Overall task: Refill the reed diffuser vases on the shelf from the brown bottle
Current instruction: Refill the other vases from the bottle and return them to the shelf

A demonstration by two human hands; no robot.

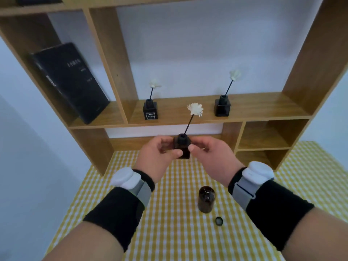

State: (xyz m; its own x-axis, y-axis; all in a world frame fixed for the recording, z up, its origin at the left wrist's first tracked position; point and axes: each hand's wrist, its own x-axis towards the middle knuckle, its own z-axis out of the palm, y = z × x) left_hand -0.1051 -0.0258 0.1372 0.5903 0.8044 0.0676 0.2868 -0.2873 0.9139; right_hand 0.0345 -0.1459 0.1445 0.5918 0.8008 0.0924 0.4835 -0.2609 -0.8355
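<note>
A small dark square diffuser vase (182,146) with a black reed and white flower (195,109) is held in the air in front of the shelf. My left hand (159,153) grips its left side and my right hand (211,155) pinches its right side. Two more dark vases stand on the wooden shelf: one at the left (150,110) with a white label, one at the right (222,108), each with a flower reed. The brown bottle (206,199) stands upright and uncapped on the checked tablecloth below my hands. Its black cap (219,221) lies just to its right.
A wooden shelf unit (244,108) stands on a table with a yellow-and-white checked cloth (169,232). A black book (69,81) leans in the left compartment. Small open cubbies (263,136) are at the lower right.
</note>
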